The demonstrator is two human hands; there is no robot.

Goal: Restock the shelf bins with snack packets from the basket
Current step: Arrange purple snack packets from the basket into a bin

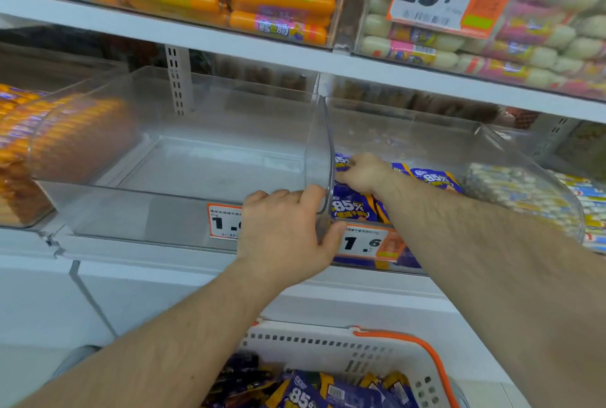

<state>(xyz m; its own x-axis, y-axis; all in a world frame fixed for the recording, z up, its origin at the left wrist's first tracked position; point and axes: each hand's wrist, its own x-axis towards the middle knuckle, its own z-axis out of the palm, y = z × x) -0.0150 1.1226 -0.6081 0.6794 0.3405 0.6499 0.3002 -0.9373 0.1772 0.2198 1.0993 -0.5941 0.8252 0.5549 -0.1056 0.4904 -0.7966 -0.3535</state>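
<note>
A person stands at a shop shelf, both bare arms reaching forward from the bottom of the frame. The left hand (288,230) grips the front corner of a clear plastic divider wall (323,171) between two see-through bins at the centre of the frame, fingers curled over its edge. The right hand (360,173) reaches into the right-hand bin (511,152), its fingers pinching the blue snack packets (354,207) lying there (whether it is setting one down or straightening the pile, I cannot tell).

This looks like the placing step: packets are going into the right bin while the left hand steadies it. The next move likely calls for letting go of the packets, drawing the right arm back and reaching down for more.

The right bin holds a shallow layer of blue-and-yellow packets marked 85%, with plenty of room above. The left-hand bin (170,178) at centre left holds nothing. A white basket (328,342) with an orange handle sits at the bottom centre, with more of the same blue packets inside. Orange price tags (370,243) hang on the shelf edge below the bins.
</note>
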